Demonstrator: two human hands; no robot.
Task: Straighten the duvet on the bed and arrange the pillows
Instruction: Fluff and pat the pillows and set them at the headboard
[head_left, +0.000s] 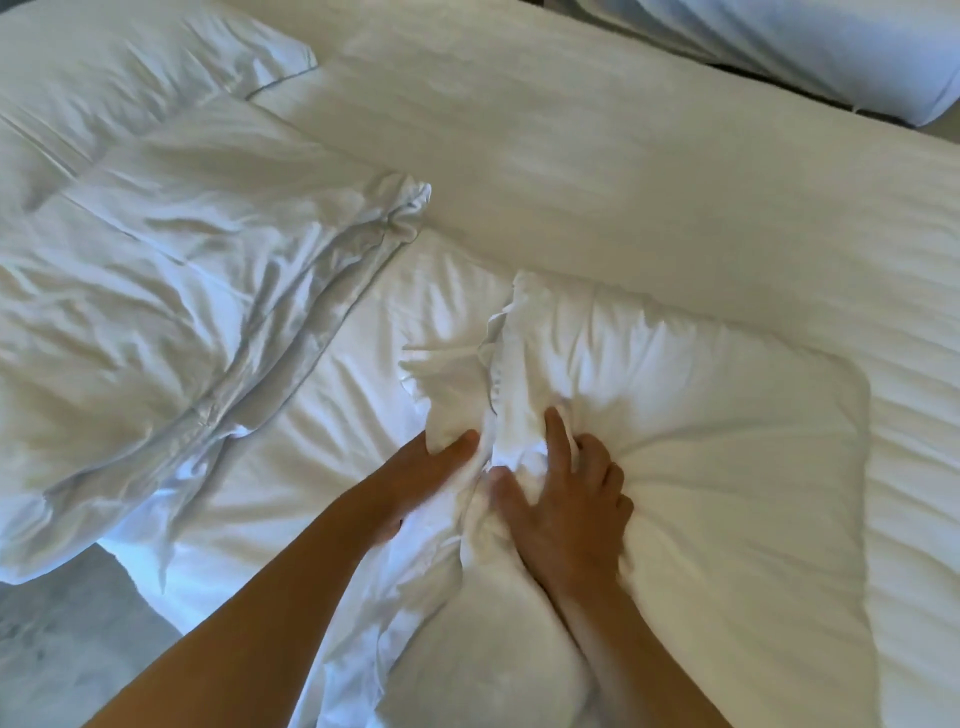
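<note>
A white pillow lies on the bed in front of me, its loose case bunched into a ridge at its left end. My right hand grips that bunched fabric, thumb and forefinger spread around it. My left hand pinches the case's loose edge just left of the ridge. The crumpled white duvet lies heaped across the left of the bed. Its far end reaches the upper left corner of the view.
The bare white mattress cover stretches across the middle and right. Another white pillow lies beyond the bed's far edge at top right. Grey floor shows at bottom left.
</note>
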